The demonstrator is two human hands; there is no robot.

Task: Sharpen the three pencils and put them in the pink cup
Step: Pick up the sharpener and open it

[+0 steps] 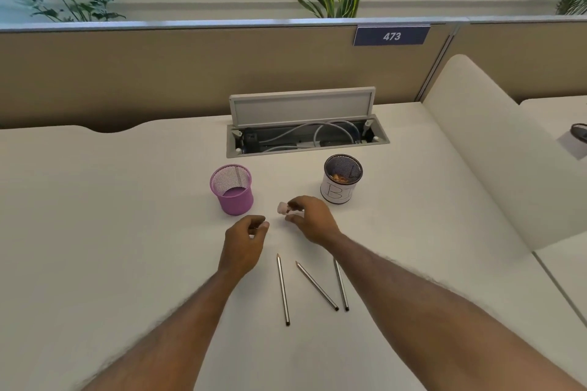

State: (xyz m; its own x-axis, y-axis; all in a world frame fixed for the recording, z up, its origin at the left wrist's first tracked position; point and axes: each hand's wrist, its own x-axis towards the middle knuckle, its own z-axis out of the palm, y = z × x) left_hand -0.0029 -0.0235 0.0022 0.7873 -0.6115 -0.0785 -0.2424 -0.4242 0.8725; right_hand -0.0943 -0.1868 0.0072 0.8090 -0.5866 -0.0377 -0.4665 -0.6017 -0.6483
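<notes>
Three silver pencils lie loose on the white desk: a left pencil (283, 290), a middle pencil (317, 286) and a right pencil (341, 285), tips pointing away from me. The pink mesh cup (232, 190) stands upright and looks empty. My right hand (309, 219) pinches a small pale pink sharpener (282, 208) between thumb and fingers, just right of the cup. My left hand (246, 240) hovers below the cup with curled fingers, and I see nothing held in it.
A white-wrapped mesh cup (341, 181) with brown shavings inside stands right of the pink cup. Behind both, an open cable tray (306, 136) with its lid raised sits in the desk. A beige partition (190, 73) closes the back; a white divider (495, 152) rises on the right.
</notes>
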